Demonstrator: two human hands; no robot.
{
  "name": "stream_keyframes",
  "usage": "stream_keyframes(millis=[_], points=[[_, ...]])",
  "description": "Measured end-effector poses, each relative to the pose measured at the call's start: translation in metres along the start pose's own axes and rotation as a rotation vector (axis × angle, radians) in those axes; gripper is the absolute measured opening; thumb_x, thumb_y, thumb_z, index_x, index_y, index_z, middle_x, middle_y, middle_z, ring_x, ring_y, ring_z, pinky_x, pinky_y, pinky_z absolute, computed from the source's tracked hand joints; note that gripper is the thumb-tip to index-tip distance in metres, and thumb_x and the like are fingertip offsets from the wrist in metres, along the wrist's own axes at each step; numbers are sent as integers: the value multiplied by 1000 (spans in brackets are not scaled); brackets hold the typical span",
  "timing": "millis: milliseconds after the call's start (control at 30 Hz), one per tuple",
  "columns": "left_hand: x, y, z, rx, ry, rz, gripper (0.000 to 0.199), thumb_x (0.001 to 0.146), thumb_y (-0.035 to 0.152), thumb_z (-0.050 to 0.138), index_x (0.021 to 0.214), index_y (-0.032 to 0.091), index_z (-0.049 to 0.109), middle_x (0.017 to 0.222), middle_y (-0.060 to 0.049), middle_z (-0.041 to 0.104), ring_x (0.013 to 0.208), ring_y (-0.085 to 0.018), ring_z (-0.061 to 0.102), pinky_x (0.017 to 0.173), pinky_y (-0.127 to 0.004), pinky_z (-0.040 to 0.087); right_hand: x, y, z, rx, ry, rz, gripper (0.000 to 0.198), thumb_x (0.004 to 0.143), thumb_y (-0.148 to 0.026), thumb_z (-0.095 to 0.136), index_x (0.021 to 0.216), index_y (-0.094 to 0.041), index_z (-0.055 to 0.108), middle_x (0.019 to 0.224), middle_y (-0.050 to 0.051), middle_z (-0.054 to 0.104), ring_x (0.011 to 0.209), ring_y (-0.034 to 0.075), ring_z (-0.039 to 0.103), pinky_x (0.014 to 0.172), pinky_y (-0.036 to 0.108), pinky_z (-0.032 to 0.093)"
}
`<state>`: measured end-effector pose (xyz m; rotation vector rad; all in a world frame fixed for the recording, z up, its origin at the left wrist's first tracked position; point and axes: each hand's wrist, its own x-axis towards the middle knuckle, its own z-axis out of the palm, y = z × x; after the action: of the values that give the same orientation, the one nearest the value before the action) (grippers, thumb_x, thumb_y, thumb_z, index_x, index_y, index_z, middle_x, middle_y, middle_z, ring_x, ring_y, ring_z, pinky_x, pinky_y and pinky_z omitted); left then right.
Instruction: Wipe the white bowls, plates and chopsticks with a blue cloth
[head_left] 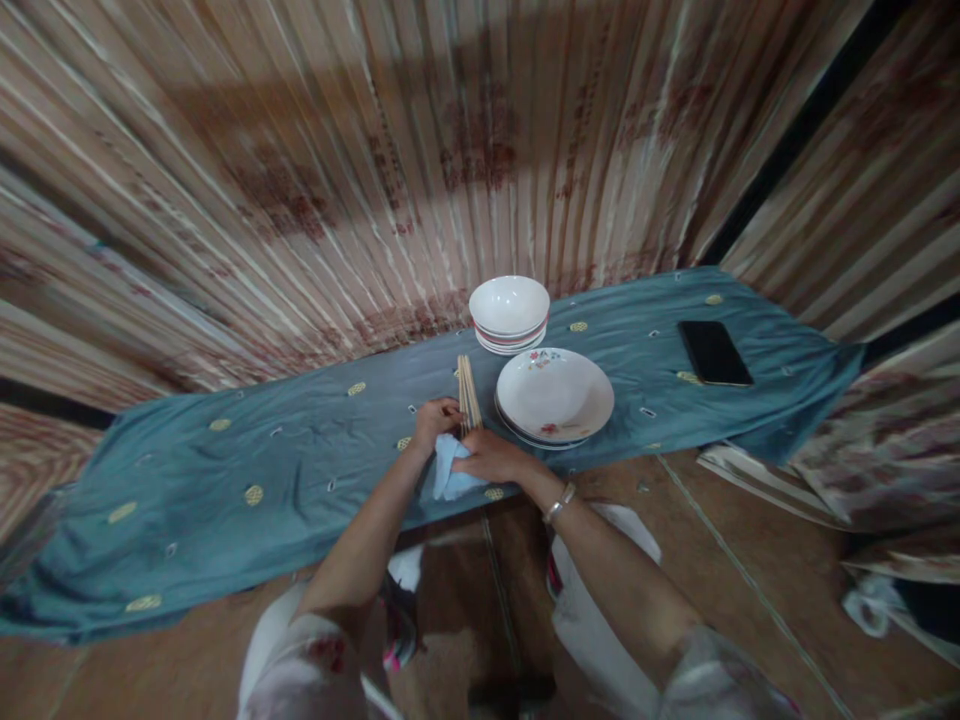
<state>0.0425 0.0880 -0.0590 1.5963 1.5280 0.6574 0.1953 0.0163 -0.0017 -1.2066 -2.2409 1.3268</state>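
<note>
Several wooden chopsticks lie side by side, pointing away from me, near the front of the cloth-covered table. My left hand is closed at their left side, its fingertips against the sticks. From the right, my right hand closes over their near ends with a light blue cloth bunched beneath its fingers. The cloth hangs toward the table's front edge. Just right of the chopsticks sits a stack of white plates with a floral pattern. Behind it stands a stack of white bowls.
A blue-green patterned cloth covers the long, low table. On its right part lies a black phone or tablet. A striped, flowered curtain hangs right behind the table. The floor is brown tile.
</note>
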Motion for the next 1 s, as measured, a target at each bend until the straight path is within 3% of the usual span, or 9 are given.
stream_keyframes(millis=[500, 700, 833, 1000], points=[[0, 16, 8, 190, 40, -43, 29, 68, 39, 75, 86, 17, 69, 71, 0, 69, 58, -13, 61, 58, -24, 47, -5, 0, -5, -148, 9, 22, 27, 77, -20, 59, 51, -13, 54, 49, -5, 39, 52, 8, 40, 50, 20, 27], [1, 25, 11, 383, 60, -50, 33, 65, 37, 79, 92, 20, 70, 87, -4, 72, 81, -20, 67, 72, -26, 47, -8, -4, -7, -198, -29, 3, 29, 81, -22, 57, 54, -12, 60, 52, -2, 50, 53, 8, 41, 52, 20, 29], [3, 29, 17, 491, 64, -57, 45, 67, 40, 78, 105, 19, 67, 98, -8, 73, 94, -25, 67, 78, -28, 46, -8, -3, -6, -213, -50, 11, 27, 82, -23, 57, 58, -11, 63, 54, -1, 53, 53, 8, 42, 52, 20, 29], [6, 34, 22, 567, 61, -80, 63, 72, 46, 73, 126, 18, 55, 97, -8, 74, 100, -25, 66, 80, -28, 46, -7, 3, -5, -242, -48, -35, 27, 82, -22, 56, 58, -10, 65, 54, 0, 56, 52, 8, 42, 52, 20, 29]])
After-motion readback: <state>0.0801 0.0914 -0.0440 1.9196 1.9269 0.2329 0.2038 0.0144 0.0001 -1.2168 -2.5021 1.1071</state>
